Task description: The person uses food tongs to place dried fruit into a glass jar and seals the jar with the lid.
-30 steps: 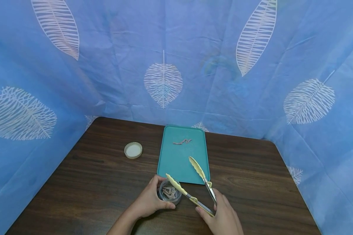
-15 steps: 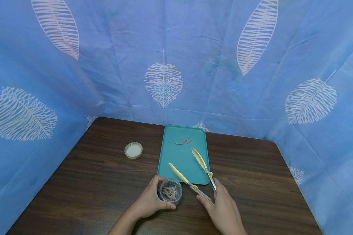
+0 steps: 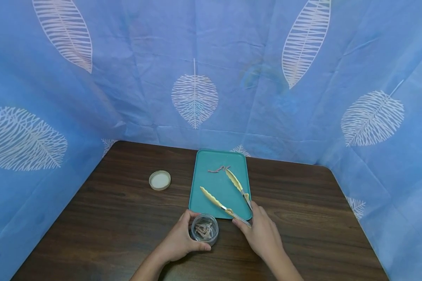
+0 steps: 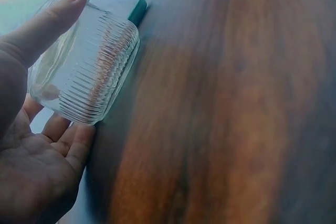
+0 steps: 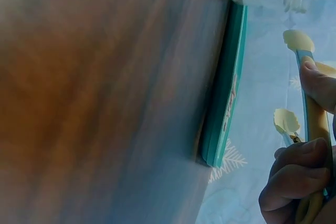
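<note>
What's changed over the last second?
The right hand moved the open tongs forward, clear of the jar and farther over the tray, one tip now by the pinkish strip. Nothing was gripped or released. The left hand still holds the jar; the lid stayed put.

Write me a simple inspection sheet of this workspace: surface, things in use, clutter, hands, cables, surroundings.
Surface: dark wood-grain table.
Things in use: clear jar holding pale strips; yellow-tipped tongs, spread, reaching over teal tray; pinkish strip on that tray; round lid to its left.
Clutter: nothing seen.
Hands: left hand grips the jar; right hand holds the tongs.
Cables: nothing seen.
Surroundings: blue leaf-patterned cloth behind and at both sides.
</note>
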